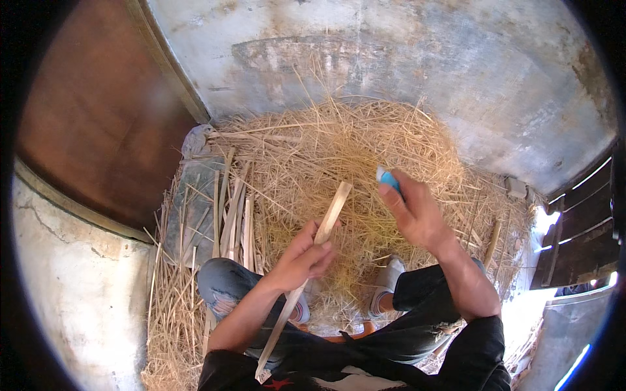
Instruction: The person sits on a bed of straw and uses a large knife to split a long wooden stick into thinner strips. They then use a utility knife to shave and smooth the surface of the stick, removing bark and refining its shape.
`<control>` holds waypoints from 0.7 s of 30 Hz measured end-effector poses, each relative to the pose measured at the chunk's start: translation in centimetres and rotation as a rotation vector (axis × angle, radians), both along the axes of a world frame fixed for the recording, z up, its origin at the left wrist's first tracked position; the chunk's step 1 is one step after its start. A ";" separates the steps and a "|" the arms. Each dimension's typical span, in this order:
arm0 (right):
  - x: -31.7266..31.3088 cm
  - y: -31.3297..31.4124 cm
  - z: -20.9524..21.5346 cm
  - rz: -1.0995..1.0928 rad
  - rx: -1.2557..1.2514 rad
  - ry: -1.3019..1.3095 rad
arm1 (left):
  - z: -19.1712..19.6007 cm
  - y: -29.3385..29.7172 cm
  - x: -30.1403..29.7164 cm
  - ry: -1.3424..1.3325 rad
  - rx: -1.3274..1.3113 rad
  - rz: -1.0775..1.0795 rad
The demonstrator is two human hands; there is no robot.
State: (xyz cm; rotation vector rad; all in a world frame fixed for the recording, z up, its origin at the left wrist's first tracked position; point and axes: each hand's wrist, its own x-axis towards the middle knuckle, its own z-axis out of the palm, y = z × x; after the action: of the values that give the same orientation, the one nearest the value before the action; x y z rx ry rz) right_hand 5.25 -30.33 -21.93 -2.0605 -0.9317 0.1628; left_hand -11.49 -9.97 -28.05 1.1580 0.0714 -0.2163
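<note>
My left hand (304,259) is closed around a long, pale bamboo strip (334,210). The strip's squared upper end points up and away from me. Its lower part slants down past my wrist to my lap. Apart from the strip, to its right, my right hand (417,212) is raised and wrapped around a blue-handled cutter (390,180). A pale tip sticks out at the cutter's far end; most of its handle is hidden in my palm. Below both hands lies a deep heap of thin, straw-coloured shavings (358,140).
Several split strips (228,218) lean together beside my left knee, near a grey slab (190,215). A stained wall (417,58) rises behind the heap. At the left is a brown panel (98,111); dark wooden slats (580,228) stand at the right.
</note>
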 end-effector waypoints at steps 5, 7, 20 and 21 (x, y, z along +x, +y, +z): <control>-3.7 1.3 -1.7 0.193 -0.246 -0.020 | -0.3 -0.6 0.4 0.061 0.026 0.041; -5.2 1.9 -2.5 0.258 -0.321 -0.021 | -0.3 -0.8 0.6 0.073 0.037 0.048; 10.1 -3.7 1.0 -0.531 -0.124 0.022 | -2.9 -1.8 -2.1 0.083 0.304 -0.029; 7.3 -2.9 -0.2 -0.515 -0.166 0.091 | -2.3 -1.3 -1.3 0.127 0.257 -0.023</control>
State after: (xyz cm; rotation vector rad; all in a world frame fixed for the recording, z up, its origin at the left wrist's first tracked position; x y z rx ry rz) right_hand 12.55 -33.19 -22.16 -2.3540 -0.3192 0.0577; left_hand -12.79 -11.24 -30.33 1.4003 0.2022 -0.3076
